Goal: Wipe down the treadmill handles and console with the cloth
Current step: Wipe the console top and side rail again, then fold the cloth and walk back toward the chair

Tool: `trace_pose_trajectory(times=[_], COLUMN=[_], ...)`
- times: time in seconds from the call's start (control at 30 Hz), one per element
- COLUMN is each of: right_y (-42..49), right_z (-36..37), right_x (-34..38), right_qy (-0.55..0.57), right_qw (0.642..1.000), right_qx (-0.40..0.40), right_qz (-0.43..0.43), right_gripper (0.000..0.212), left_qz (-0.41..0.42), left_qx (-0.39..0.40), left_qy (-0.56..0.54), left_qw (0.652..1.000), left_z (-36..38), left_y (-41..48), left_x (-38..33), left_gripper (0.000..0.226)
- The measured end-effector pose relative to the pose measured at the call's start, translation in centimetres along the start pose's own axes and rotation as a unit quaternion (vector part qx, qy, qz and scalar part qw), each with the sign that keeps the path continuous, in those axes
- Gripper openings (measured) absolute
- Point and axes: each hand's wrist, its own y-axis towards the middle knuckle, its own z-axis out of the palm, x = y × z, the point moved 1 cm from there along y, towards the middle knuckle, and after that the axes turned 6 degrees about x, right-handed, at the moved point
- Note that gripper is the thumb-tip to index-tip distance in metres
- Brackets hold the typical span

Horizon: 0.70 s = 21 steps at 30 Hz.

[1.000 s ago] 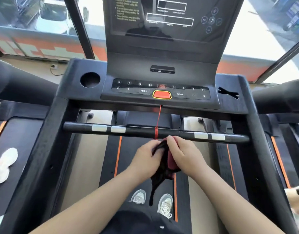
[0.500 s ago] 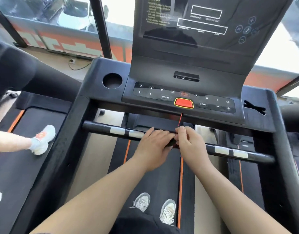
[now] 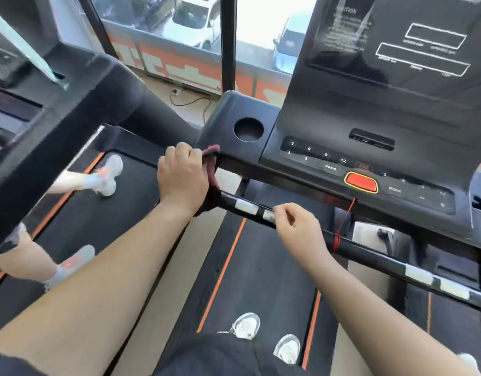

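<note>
My left hand (image 3: 183, 178) grips a dark red and black cloth (image 3: 211, 164), pressing it against the left end of the treadmill's front crossbar (image 3: 369, 253) where the bar meets the console's lower left corner. My right hand (image 3: 297, 226) rests on the crossbar just right of its silver sensor pads (image 3: 246, 207), fingers loosely curled, holding nothing. The black console (image 3: 369, 147) with its button panel and red stop button (image 3: 361, 182) lies ahead on the right, with the dark display (image 3: 413, 47) above it.
A red safety cord (image 3: 342, 226) runs from under the stop button and is wound round the crossbar. A round cup holder (image 3: 248, 129) sits left of the buttons. Another person's legs and shoes (image 3: 103, 176) are on the neighbouring treadmill at left. My shoes (image 3: 266, 337) stand on the belt.
Both hands were together at the bar's middle. My left hand has slid left along the bar with the cloth to its end. My right hand has let go of the cloth. The view swung left.
</note>
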Motion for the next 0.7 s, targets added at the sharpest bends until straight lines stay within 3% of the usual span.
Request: trace_pose_trajectory(times=[0.1, 0.17, 0.27, 0.37, 0.4, 0.5, 0.57, 0.6, 0.7], right_y=[-0.3, -0.9, -2.4, -5.1, -6.4, -10.6, -13.5, -15.1, -21.6], right_z=[0.3, 0.0, -0.9, -2.4, -2.9, -4.2, -4.3, -4.2, -4.7], right_x=[-0.6, -1.2, -2.6, -5.0, -6.0, -9.4, -11.8, -12.8, -15.2], right_qy=[0.023, 0.043, 0.071, 0.097, 0.105, 0.115, 0.139, 0.165, 0.262], right_qw=[1.000, 0.998, 0.995, 0.986, 0.983, 0.969, 0.961, 0.955, 0.928], right_qx=[0.002, -0.013, -0.053, -0.102, -0.115, -0.136, -0.101, -0.070, -0.048], right_qz=[0.020, 0.034, 0.054, 0.084, 0.100, 0.169, 0.217, 0.238, 0.261], right_gripper=[0.031, 0.032, 0.031, 0.038, 0.040, 0.034, 0.018, 0.015, 0.042], left_qz=[0.071, 0.115, 0.161, 0.283, 0.283, 0.164, 0.095, 0.099, 0.215], left_qx=[0.052, 0.124, 0.155, 0.210, 0.229, 0.219, 0.315, 0.366, 0.457], left_qy=[-0.166, -0.171, -0.187, -0.314, -0.357, -0.422, -0.441, -0.443, -0.405], left_qw=[0.982, 0.971, 0.957, 0.882, 0.860, 0.864, 0.835, 0.813, 0.762], left_z=[3.0, 5.8, 6.8, 4.6, 3.9, 2.9, 2.6, 2.4, 0.6], left_y=[-3.4, -6.1, -8.4, -12.2, -13.8, -17.5, -19.6, -20.9, -26.1], left_x=[-3.2, -5.6, -8.3, -11.8, -12.5, -14.1, -16.1, -17.4, -21.7], left_gripper=[0.035, 0.044, 0.051, 0.047, 0.043, 0.021, 0.017, 0.019, 0.021])
